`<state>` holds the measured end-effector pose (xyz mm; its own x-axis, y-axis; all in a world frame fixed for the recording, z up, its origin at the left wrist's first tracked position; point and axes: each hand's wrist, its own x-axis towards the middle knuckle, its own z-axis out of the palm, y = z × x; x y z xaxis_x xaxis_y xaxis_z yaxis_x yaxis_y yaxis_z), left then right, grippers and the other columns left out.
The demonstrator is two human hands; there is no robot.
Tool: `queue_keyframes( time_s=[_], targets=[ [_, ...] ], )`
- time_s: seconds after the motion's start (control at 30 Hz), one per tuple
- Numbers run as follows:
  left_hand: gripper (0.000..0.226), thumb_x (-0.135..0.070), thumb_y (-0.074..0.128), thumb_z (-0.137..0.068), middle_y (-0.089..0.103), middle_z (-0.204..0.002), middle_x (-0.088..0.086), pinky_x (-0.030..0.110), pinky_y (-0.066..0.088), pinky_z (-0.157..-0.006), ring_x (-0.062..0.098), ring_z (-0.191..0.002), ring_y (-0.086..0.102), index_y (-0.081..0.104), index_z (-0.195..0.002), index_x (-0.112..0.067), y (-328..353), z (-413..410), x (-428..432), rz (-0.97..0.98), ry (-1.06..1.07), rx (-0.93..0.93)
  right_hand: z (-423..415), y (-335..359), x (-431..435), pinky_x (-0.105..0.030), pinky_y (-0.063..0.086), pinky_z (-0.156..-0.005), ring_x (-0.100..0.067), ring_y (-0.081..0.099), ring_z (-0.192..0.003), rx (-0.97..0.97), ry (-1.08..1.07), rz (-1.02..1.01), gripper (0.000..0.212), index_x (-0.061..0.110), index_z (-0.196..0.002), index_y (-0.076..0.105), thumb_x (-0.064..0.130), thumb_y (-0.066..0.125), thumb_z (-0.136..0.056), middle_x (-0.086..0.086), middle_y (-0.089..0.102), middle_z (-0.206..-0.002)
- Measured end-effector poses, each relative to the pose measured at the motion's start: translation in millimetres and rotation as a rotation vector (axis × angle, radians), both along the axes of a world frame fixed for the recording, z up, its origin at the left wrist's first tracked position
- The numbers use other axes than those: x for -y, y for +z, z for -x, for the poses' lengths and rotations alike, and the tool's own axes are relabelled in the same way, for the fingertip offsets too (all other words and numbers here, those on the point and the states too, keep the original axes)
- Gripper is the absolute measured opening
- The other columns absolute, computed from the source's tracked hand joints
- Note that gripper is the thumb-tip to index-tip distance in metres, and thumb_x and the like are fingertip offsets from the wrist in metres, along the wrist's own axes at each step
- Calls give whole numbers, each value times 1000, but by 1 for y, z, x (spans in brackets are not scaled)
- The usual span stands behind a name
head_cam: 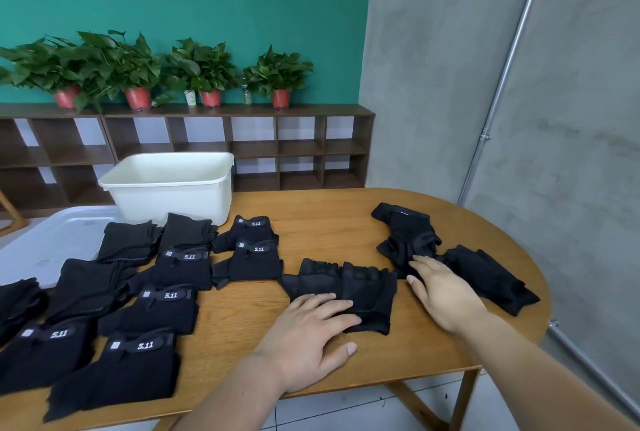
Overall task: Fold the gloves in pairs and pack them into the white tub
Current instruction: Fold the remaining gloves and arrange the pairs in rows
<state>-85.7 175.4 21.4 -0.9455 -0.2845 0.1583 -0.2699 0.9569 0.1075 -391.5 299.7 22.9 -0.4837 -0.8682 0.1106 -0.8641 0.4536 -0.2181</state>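
Two black fingerless gloves (367, 286) lie side by side in the middle of the wooden table (311, 219). My left hand (306, 337) rests flat on their near edge, fingers straight. My right hand (445, 292) lies open to the right, its fingertips touching a loose heap of black gloves (410, 234). Another black glove (485, 276) lies just right of that hand. The white tub (173, 184) stands at the table's back left; I cannot see its bottom. Several folded black glove pairs marked 5.11 (166, 302) cover the table's left side.
A white lid or tray (52, 240) lies flat at the far left under some gloves. Behind the table a low brown shelf unit (242, 146) carries several potted plants. The table's rounded right end is close to a grey wall with a metal pipe (498, 94).
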Motion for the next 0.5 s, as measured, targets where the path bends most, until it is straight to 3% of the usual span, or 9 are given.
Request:
queue_keyframes(
  time_s=[0.1,0.17,0.27,0.33,0.4,0.5],
  targets=[
    [58,-71,26,-106,13,-173,-20,35,17,-128,8,-156,18,30,-159,-49,0,-3,-2,16,-5,-32,-13,3,8,-39,18,-130,-19,12,-161,-131,-58,58,58,22,-160,40,51,29,-111,3,28,-171],
    [62,-72,25,-106,9,-174,-16,33,17,-129,9,-156,17,22,-162,-47,-2,-3,-2,24,23,-56,-45,9,8,-45,28,-125,-25,23,-157,-212,-49,310,50,20,-152,52,41,32,-111,-1,36,-167],
    [71,-72,18,-106,9,-175,-10,40,13,-131,11,-161,6,15,-167,-36,-5,0,-1,30,121,-53,-100,9,-2,-42,37,-117,-25,43,-143,-146,51,684,39,18,-137,65,26,43,-106,1,51,-152],
    [77,-72,13,-105,3,-176,-7,40,4,-132,12,-162,-6,10,-169,-29,-9,3,2,11,201,-2,-124,-3,-7,-41,42,-111,-20,44,-141,-89,73,590,41,23,-141,62,33,43,-106,6,49,-153],
    [82,-73,9,-104,-5,-177,-4,41,-3,-132,15,-161,-15,6,-169,-24,-11,6,3,0,225,77,-131,-18,-7,-42,40,-117,-17,34,-150,-93,68,328,53,32,-152,50,52,35,-105,9,40,-162],
    [85,-75,7,-103,-14,-176,-1,42,-8,-131,17,-159,-23,1,-169,-23,-12,8,4,-27,224,180,-130,-25,-2,-42,14,-130,-16,14,-160,-70,21,67,70,42,-158,39,63,11,-98,7,28,-170]
  ],
)
